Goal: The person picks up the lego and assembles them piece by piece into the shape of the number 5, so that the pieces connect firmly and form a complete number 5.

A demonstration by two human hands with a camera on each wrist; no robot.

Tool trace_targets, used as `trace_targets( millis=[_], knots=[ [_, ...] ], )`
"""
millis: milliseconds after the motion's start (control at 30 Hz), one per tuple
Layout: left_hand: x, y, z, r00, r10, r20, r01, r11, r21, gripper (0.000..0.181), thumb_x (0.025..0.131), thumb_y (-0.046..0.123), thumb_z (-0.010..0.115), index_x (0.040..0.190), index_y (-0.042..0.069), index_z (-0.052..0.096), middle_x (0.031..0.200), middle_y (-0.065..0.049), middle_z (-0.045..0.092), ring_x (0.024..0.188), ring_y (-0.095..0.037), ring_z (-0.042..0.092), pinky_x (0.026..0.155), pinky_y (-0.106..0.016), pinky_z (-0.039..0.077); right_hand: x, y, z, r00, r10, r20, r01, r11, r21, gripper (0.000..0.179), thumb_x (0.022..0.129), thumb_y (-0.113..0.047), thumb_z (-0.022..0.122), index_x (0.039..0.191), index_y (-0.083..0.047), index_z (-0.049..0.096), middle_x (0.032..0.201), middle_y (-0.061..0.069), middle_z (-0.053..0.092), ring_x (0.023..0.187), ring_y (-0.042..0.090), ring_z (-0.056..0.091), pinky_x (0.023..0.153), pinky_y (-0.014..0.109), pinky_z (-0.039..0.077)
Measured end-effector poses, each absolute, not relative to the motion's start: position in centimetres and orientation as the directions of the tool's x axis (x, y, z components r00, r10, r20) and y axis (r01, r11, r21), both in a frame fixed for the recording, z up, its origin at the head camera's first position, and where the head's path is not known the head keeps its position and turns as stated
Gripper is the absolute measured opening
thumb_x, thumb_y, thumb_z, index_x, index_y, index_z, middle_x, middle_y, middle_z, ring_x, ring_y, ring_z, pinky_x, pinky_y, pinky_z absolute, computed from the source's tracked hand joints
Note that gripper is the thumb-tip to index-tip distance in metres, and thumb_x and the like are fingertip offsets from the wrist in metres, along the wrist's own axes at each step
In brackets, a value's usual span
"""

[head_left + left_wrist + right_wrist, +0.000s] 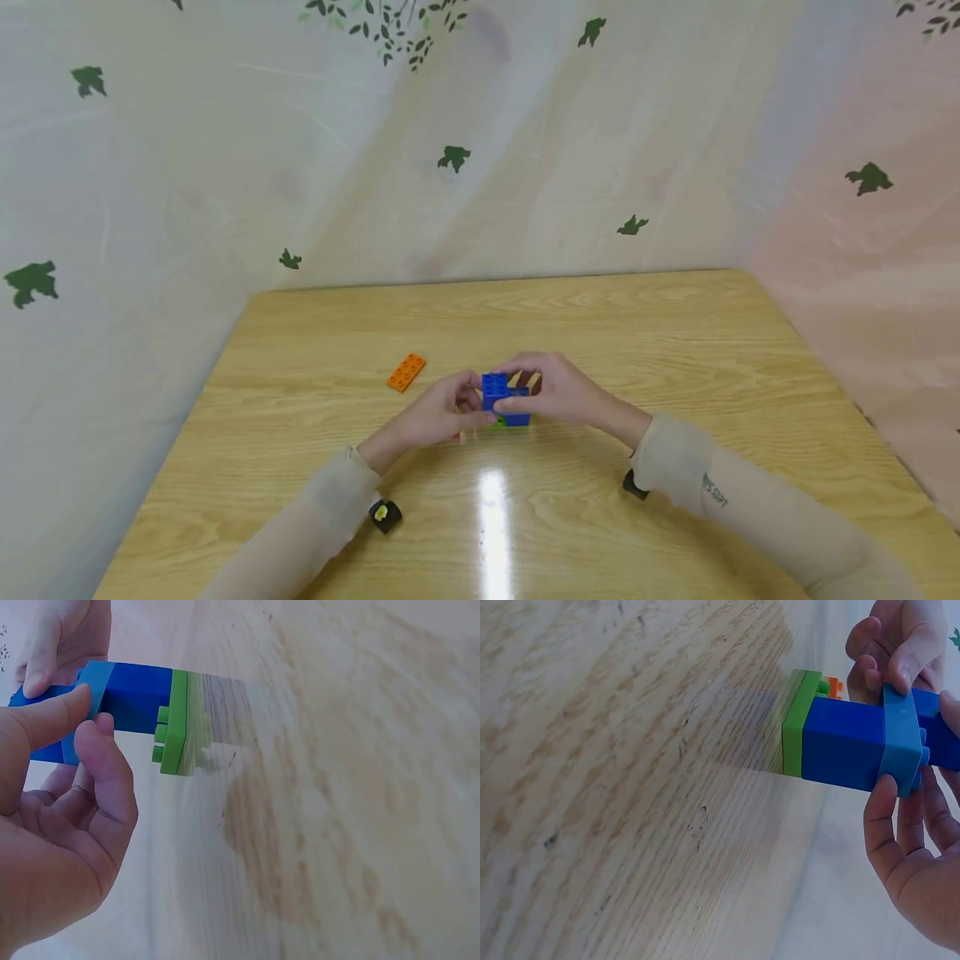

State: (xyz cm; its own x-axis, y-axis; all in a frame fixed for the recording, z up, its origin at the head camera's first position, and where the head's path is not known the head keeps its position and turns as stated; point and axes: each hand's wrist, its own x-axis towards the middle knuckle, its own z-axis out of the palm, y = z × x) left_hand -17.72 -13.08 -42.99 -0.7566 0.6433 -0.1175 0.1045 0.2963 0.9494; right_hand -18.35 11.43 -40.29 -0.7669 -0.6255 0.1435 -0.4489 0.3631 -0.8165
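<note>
A small stack of toy building bricks stands on the table between both hands. At its base is a green plate with studs showing at one end. Above that come a dark blue brick and a lighter blue plate. A second blue brick sits on top, offset toward the left hand. My left hand pinches the lighter blue plate, thumb on its edge and fingers curled. From the other side, my right hand grips the top brick, thumb in front, with one fingertip against the lighter blue plate.
An orange plate with studs lies on the wooden table, behind and left of the stack. Dark wrist devices hang at the sleeves. A pale cloth with leaf and bird prints rises behind the table's far edge.
</note>
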Motion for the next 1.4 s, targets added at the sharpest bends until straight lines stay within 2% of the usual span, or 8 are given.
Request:
trace_targets(
  millis=[167,367,633,733,867,1067,1200,1400],
  knots=[
    [-17.5,-13.1,-43.0,-0.749,0.646,-0.145,0.074,0.300,0.951,0.035,0.097,0.020,0.072,0.121,0.004,0.052,0.093,-0.009,0.068,0.069,-0.035,0.061,0.053,-0.027,0.051,-18.2,11.4,-40.3,-0.772,-0.622,0.131,-0.439,0.374,-0.817,0.039,0.088,-0.025,0.082,0.122,-0.010,0.072,0.107,0.002,0.072,0.086,0.014,0.066,0.066,0.034,0.059],
    [-17.4,-13.3,-43.0,-0.738,0.655,-0.166,0.054,0.302,0.952,0.038,0.097,0.022,0.072,0.125,0.006,0.052,0.095,-0.009,0.069,0.070,-0.033,0.062,0.054,-0.028,0.052,-17.9,11.4,-40.4,-0.775,-0.620,0.120,-0.439,0.391,-0.809,0.039,0.090,-0.025,0.081,0.124,-0.008,0.071,0.111,0.001,0.072,0.088,0.014,0.066,0.068,0.034,0.059],
    [-17.7,-14.6,-42.7,-0.722,0.662,-0.199,0.041,0.328,0.944,0.049,0.097,0.029,0.071,0.139,0.015,0.050,0.105,-0.009,0.069,0.078,-0.035,0.065,0.063,-0.039,0.057,-17.1,11.6,-40.1,-0.788,-0.610,0.079,-0.409,0.425,-0.807,0.047,0.092,-0.029,0.078,0.132,-0.007,0.066,0.117,0.004,0.070,0.098,0.019,0.064,0.073,0.034,0.059],
    [-18.0,-15.6,-42.5,-0.748,0.637,-0.186,0.061,0.345,0.937,0.051,0.098,0.030,0.071,0.140,0.012,0.050,0.110,-0.010,0.066,0.082,-0.036,0.064,0.065,-0.041,0.057,-17.0,11.8,-39.9,-0.786,-0.615,0.064,-0.402,0.430,-0.808,0.053,0.091,-0.030,0.079,0.137,-0.009,0.062,0.126,0.004,0.066,0.105,0.021,0.062,0.076,0.034,0.058],
    [-18.5,-17.3,-41.8,-0.825,0.544,-0.153,0.077,0.377,0.923,0.051,0.097,0.023,0.071,0.140,0.005,0.050,0.116,-0.015,0.059,0.080,-0.033,0.061,0.062,-0.040,0.056,-17.0,12.4,-39.9,-0.783,-0.620,0.046,-0.376,0.414,-0.829,0.059,0.092,-0.029,0.078,0.143,-0.012,0.056,0.134,0.004,0.061,0.114,0.022,0.059,0.082,0.039,0.058],
    [-18.8,-19.7,-41.4,-0.927,0.344,-0.151,-0.018,0.362,0.932,0.056,0.094,0.019,0.075,0.140,0.004,0.047,0.129,-0.023,0.050,0.085,-0.032,0.058,0.061,-0.036,0.055,-17.2,13.5,-40.1,-0.773,-0.634,0.008,-0.337,0.400,-0.852,0.054,0.095,-0.021,0.074,0.145,-0.012,0.053,0.134,0.011,0.061,0.118,0.025,0.059,0.089,0.043,0.055],
    [-18.8,-20.8,-41.6,-0.946,0.268,-0.180,-0.081,0.342,0.936,0.065,0.093,0.020,0.077,0.145,0.005,0.041,0.133,-0.023,0.046,0.084,-0.033,0.056,0.059,-0.032,0.053,-17.4,14.0,-40.6,-0.757,-0.653,-0.014,-0.316,0.385,-0.867,0.054,0.098,-0.019,0.071,0.145,-0.004,0.050,0.136,0.016,0.060,0.119,0.029,0.061,0.090,0.044,0.056],
    [-19.2,-21.5,-42.2,-0.944,0.183,-0.275,-0.194,0.366,0.910,0.084,0.093,0.016,0.077,0.155,0.008,0.021,0.141,-0.023,0.037,0.072,-0.023,0.051,0.057,-0.029,0.053,-17.5,14.5,-40.8,-0.756,-0.653,-0.051,-0.278,0.391,-0.877,0.054,0.098,-0.023,0.070,0.144,-0.003,0.051,0.140,0.015,0.058,0.121,0.028,0.058,0.093,0.045,0.054]
  ],
)
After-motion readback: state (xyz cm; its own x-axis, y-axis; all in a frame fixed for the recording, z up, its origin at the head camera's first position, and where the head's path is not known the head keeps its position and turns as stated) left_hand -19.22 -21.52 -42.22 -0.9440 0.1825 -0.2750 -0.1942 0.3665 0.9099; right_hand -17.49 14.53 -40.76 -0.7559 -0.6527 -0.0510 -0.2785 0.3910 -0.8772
